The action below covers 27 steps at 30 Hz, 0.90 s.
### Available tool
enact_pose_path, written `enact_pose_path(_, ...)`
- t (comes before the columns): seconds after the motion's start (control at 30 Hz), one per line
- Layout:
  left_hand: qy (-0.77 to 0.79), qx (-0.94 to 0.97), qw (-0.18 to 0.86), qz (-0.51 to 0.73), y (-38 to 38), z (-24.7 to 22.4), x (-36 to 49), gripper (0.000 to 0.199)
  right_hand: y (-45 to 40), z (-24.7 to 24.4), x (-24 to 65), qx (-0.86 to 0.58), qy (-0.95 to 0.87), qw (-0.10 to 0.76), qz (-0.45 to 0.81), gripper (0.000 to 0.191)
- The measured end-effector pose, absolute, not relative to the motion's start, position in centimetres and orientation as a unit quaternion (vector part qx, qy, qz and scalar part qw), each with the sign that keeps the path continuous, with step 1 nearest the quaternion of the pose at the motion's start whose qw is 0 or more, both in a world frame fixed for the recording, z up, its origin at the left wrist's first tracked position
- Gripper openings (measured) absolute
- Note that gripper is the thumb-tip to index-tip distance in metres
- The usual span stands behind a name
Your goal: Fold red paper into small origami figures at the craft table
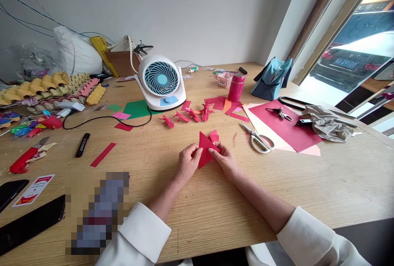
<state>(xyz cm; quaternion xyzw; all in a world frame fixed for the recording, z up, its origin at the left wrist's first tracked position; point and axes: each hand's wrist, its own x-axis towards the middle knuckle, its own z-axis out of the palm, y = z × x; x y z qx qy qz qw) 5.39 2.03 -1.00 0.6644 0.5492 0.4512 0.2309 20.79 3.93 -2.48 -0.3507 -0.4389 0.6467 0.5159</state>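
Head view, left hand: mine [188, 160] is nearly closed, thumb and curled forefinger pinching the long left edge of the paper; the other fingers tuck under.
Right hand: mine [226, 160] is half curled, thumb laid on the paper's face and fingers around its far side, partly hidden, so I hold it from both sides.
Red paper triangle [205, 154]: between my two hands, touching both, one corner pointing away from me and one toward me; it is over the near middle of the table [184, 208], and I cannot tell whether it rests there.
Step in hand: I judge that I am shaping or pressing a fold.
Next move: in my judgement it calls for matched edges, a firm left pinch and the right thumb running along the crease.
Small red piece [214, 135]: just beyond my right fingers; whether it joins the triangle I cannot tell.
Red folded figures [193, 115]: a short row beyond my hands, apart from them.
Scissors [253, 134]: to the right of my right hand, blades pointing away, beside a large red sheet [285, 132].
Red strip [103, 154]: well off to my left, near a black marker [83, 145].
Fan [161, 79]: behind the figures, facing me.
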Motion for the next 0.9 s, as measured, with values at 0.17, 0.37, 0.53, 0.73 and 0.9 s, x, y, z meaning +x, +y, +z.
enact_pose_path(0.17, 0.534, 0.717, 0.167, 0.415, 1.94, -1.31, 5.49, 0.025, 3.93, -2.62, 21.04, -0.365, -0.486, 0.498, 0.618, 0.034)
enact_pose_path(0.37, 0.524, 0.743, 0.155, 0.387, 1.88, -1.37, 5.47, 0.028, 3.7, -2.37, 20.85, -0.379, -0.56, 0.476, 0.562, 0.034)
enact_pose_path(0.53, 0.52, 0.745, 0.159, 0.387, 1.89, -1.46, 5.45, 0.028, 3.59, -1.77, 20.86, -0.392, -0.58, 0.471, 0.537, 0.037)
enact_pose_path(0.73, 0.518, 0.74, 0.171, 0.394, 1.78, -1.14, 5.55, 0.03, 3.62, -1.84, 20.95, -0.4, -0.604, 0.457, 0.516, 0.038)
enact_pose_path(0.9, 0.507, 0.74, 0.173, 0.407, 1.86, -1.24, 5.45, 0.028, 3.71, -1.98, 20.89, -0.428, -0.63, 0.461, 0.456, 0.037)
